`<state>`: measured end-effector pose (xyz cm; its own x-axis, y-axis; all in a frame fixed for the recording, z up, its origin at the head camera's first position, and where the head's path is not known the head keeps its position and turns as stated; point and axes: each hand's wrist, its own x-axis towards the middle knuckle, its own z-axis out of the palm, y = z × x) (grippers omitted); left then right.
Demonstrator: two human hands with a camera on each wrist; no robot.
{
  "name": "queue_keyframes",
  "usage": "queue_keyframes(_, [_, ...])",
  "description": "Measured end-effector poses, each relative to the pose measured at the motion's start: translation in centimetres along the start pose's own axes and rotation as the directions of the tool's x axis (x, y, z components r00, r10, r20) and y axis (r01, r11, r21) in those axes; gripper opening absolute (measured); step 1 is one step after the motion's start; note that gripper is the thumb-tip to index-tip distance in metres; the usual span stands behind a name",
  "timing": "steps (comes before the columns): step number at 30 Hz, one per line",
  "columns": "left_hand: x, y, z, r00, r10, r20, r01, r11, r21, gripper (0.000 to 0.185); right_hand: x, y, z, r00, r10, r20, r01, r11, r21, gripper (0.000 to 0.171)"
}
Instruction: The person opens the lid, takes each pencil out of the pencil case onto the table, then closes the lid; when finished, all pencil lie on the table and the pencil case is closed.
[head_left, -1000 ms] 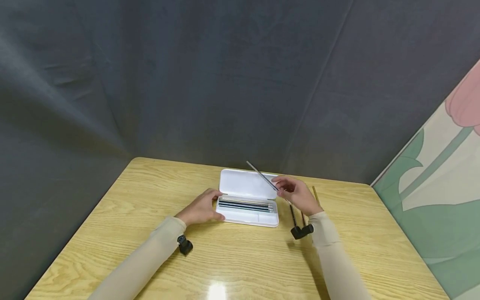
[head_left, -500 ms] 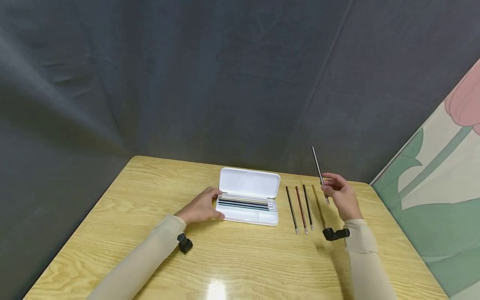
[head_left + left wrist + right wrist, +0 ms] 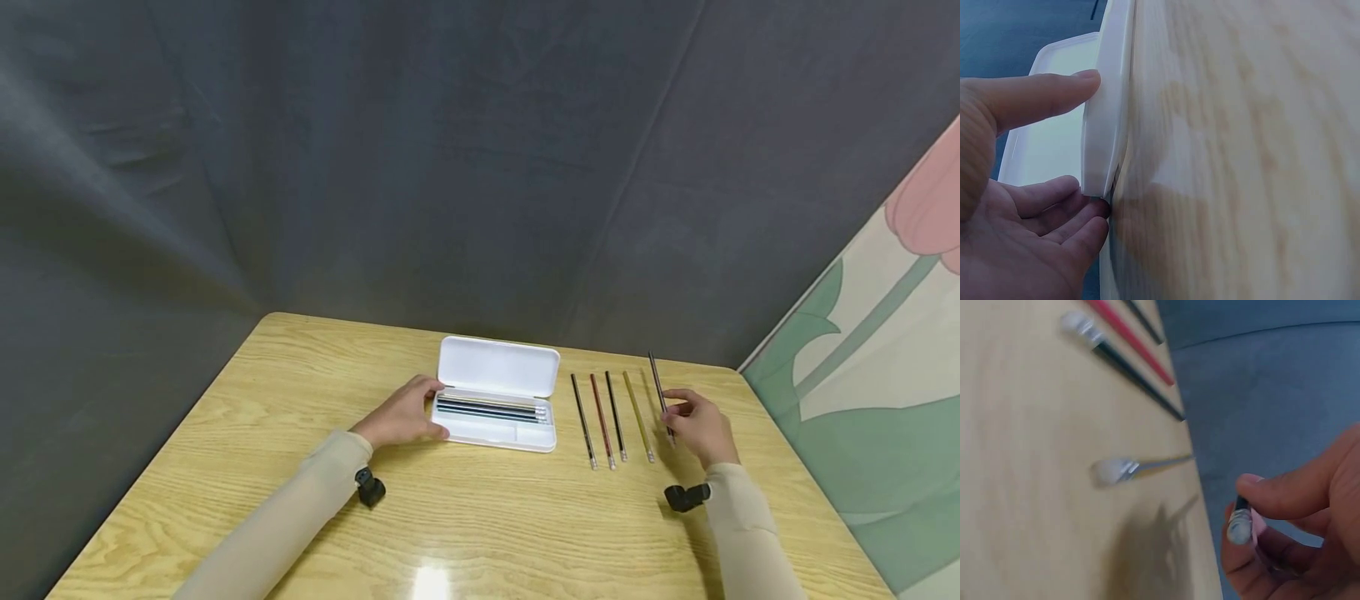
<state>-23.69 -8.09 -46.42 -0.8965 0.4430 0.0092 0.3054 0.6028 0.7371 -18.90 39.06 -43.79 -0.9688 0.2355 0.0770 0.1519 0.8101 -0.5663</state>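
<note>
- The right hand (image 3: 697, 427) pinches a dark pencil (image 3: 658, 390) near its eraser end, thumb and fingers curled round it. The pencil sits low over the table (image 3: 225, 467), at the right end of the row, pointing to the far side.
- It could slip, because only the fingertips hold the pencil, close to one end. Then it might roll toward the right edge of the table.
- It could bump the yellow pencil (image 3: 637, 415) just to its left and knock the row crooked.
- The left hand (image 3: 405, 414) holds the left end of the white case (image 3: 495, 396), thumb on top and fingers curled under the edge. If that hand pushes, the case could slide, or its lid could drop shut.
- Four pencils lie side by side right of the case: black (image 3: 582, 417), red (image 3: 602, 418), black (image 3: 616, 414) and yellow.
- More pencils (image 3: 491, 408) lie inside the open case.
- A grey cloth (image 3: 450, 167) hangs behind the table, and a flower picture (image 3: 885, 350) stands at the right.
- Nothing stands between the hand and the row.
</note>
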Motion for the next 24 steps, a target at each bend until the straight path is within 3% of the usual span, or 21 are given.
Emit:
queue_keyframes(9, [0.1,-0.1,0.0,1.000,0.001,0.004,-0.001,1.000,0.000,0.078,-0.4,1.6,1.1,0.996,-0.021,0.085,0.034,0.987,-0.157,0.040])
queue_keyframes(19, [0.1,-0.1,-0.1,1.000,-0.002,-0.006,0.002,1.000,0.003,0.077,-0.3,1.4,1.5,0.992,-0.006,0.128,0.032,0.979,-0.201,0.044])
queue_keyframes(22, [0.0,0.1,-0.1,1.000,-0.003,-0.004,0.003,1.000,0.003,0.077,-0.6,0.5,1.0,0.996,-0.018,0.083,0.033,0.984,-0.175,0.040])
queue_keyframes(24, [0.0,0.1,-0.1,1.000,0.000,-0.003,0.000,1.000,0.004,0.077,-0.7,-0.4,0.8,0.999,-0.052,-0.005,0.051,0.987,-0.154,0.034])
